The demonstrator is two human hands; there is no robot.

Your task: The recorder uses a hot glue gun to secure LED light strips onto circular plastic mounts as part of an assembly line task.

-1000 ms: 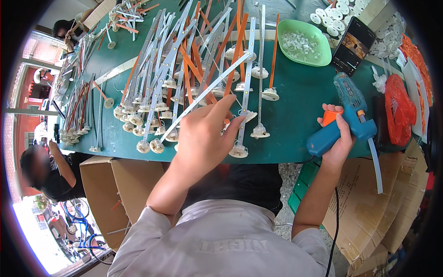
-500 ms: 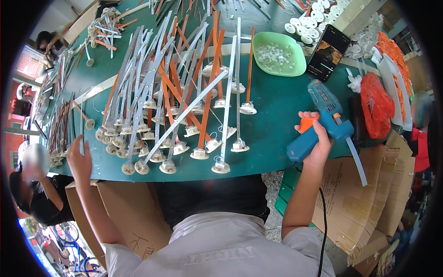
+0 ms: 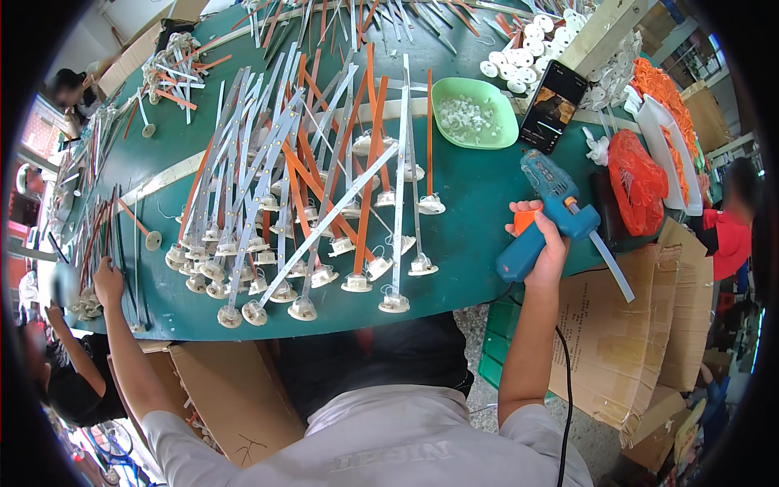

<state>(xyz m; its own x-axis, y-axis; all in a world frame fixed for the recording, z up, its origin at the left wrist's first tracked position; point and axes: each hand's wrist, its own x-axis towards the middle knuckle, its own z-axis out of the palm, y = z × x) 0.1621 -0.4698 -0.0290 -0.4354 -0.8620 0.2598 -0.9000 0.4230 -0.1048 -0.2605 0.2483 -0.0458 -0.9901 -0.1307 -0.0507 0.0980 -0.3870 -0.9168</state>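
Glue gun (image 3: pixel 561 214) is in the right hand (image 3: pixel 548 258), fingers wrapped round it. Left hand (image 3: pixel 109 284) is way over by the side bunch of strips (image 3: pixel 99 231), can't tell how open or if it's holding any. Bigger strip pile (image 3: pixel 302 174) lies between them.

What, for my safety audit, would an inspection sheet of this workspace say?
Surface: green table, crowded.
Work items: blue glue gun with pale glue stick; silver and orange strips with white round bases.
Clutter: green bowl of white bits, phone, red plastic bag.
Grippers: right hand grips the blue glue gun; left hand beside strips at the table's left, hold unclear.
Cables: black cable beside the right forearm; far end unseen.
Surroundings: cardboard box below; people at both sides.
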